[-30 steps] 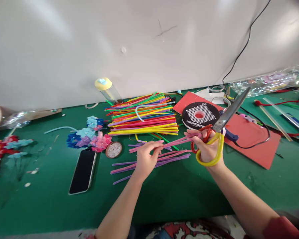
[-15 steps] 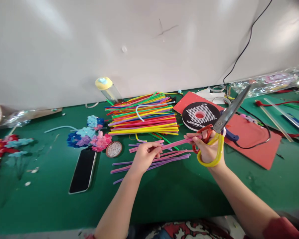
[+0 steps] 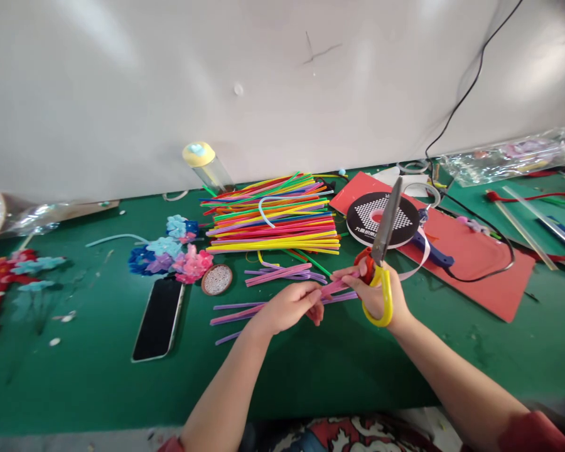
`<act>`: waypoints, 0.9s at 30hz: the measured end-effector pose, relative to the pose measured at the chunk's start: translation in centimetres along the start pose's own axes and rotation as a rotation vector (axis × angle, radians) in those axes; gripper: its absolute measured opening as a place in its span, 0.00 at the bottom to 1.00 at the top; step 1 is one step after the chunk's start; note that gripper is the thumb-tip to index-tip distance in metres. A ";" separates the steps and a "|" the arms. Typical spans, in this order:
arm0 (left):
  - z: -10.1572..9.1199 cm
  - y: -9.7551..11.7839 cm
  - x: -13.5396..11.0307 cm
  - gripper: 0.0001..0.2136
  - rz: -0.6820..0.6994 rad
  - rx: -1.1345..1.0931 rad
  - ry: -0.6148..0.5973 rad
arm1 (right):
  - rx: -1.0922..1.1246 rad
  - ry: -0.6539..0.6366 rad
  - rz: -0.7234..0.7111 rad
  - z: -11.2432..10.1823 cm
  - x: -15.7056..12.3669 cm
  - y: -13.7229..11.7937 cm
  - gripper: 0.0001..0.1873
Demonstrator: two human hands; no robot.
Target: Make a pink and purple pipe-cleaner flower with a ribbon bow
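Between my two hands runs a short length of pink pipe cleaners (image 3: 333, 287), held above the table. My left hand (image 3: 289, 307) is closed on their left end, thumb against fingers. The other end sits in the fingertips of my right hand (image 3: 381, 295). That same hand also carries scissors (image 3: 387, 229) with red and yellow handles, blades pointing up and away from me. Under and behind the hands lie cut purple and pink pipe cleaners (image 3: 238, 315). Beyond them is a big pile of many-coloured pipe cleaners (image 3: 273, 227).
Left of the pile are blue and pink fuzzy flowers (image 3: 193, 263), a round dish of beads (image 3: 216, 279) and a phone (image 3: 157, 320). A black ribbon reel (image 3: 358, 220) and a blue-handled corded tool (image 3: 435, 251) lie on red card (image 3: 489, 285). A yellow-lidded bottle (image 3: 200, 156) leans behind.
My hands have come closer together, the left moving right and slightly down. The scissors have swung from pointing right to nearly upright. The pink pipe cleaners show a shorter span between my hands.
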State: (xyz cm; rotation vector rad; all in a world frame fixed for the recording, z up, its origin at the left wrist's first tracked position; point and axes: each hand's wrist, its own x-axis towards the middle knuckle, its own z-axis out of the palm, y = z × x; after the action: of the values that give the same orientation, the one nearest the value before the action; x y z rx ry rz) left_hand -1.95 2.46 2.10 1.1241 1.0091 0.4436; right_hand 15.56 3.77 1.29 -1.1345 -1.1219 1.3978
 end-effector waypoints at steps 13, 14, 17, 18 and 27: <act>0.4 -0.6 0.2 0.16 0.001 -0.074 -0.004 | -0.103 -0.084 -0.020 -0.1 -0.1 0.5 0.18; 0.4 -0.6 0.1 0.16 -0.004 -0.077 -0.013 | -0.114 -0.076 -0.020 -0.1 -0.1 0.5 0.18; 0.5 -0.5 0.1 0.17 -0.009 -0.054 -0.040 | -0.115 -0.065 -0.014 -0.1 -0.2 0.5 0.19; 0.5 -0.5 0.1 0.17 -0.010 -0.044 -0.056 | -0.106 -0.064 -0.010 0.0 -0.2 0.5 0.20; 0.4 0.0 0.1 0.16 0.167 0.186 0.236 | 0.026 -0.076 0.008 0.1 0.1 0.2 0.19</act>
State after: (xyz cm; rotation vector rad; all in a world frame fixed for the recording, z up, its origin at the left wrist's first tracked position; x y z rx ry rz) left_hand -1.55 2.33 2.08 1.3514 1.1847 0.6381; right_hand 15.44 3.81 1.06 -1.0762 -1.1505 1.4683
